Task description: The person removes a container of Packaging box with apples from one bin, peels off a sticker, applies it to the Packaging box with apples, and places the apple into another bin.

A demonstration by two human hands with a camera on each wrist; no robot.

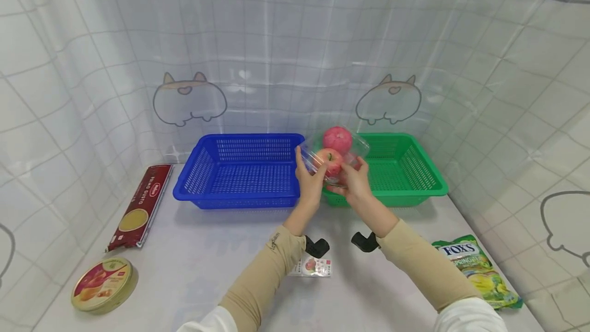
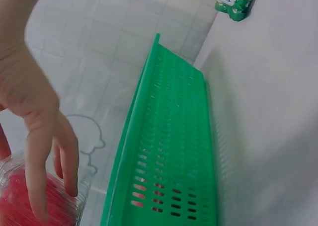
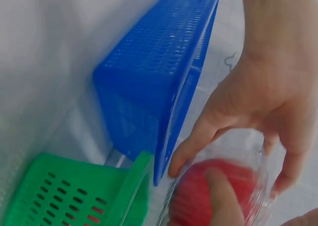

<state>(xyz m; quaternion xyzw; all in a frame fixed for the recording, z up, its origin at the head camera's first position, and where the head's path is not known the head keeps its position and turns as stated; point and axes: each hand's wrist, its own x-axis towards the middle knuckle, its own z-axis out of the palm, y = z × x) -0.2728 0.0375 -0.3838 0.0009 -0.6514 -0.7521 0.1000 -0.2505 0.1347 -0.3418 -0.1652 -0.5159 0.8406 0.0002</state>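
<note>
Both hands hold a clear plastic box (image 1: pixel 358 142) of red apples (image 1: pixel 338 139) above the left end of the green basket (image 1: pixel 430 188), close to the blue basket (image 1: pixel 239 202). My left hand (image 1: pixel 310 183) grips the box's left side, with its thumb on the near apple. On the right side, my right hand (image 1: pixel 357 182) has its fingers curled round the lower edge. In the right wrist view, a hand (image 3: pixel 263 99) spreads its fingers over the box (image 3: pixel 256 206). The left wrist view shows fingers against red fruit (image 2: pixel 22 201) behind plastic.
A dark red pasta packet (image 1: pixel 144 204) and a round tin (image 1: pixel 102 286) lie at the left. At the right is a green FOX'S bag (image 1: pixel 484 270). A small printed card (image 1: pixel 318 267) lies between the forearms. A patterned curtain (image 1: pixel 286 65) surrounds the table.
</note>
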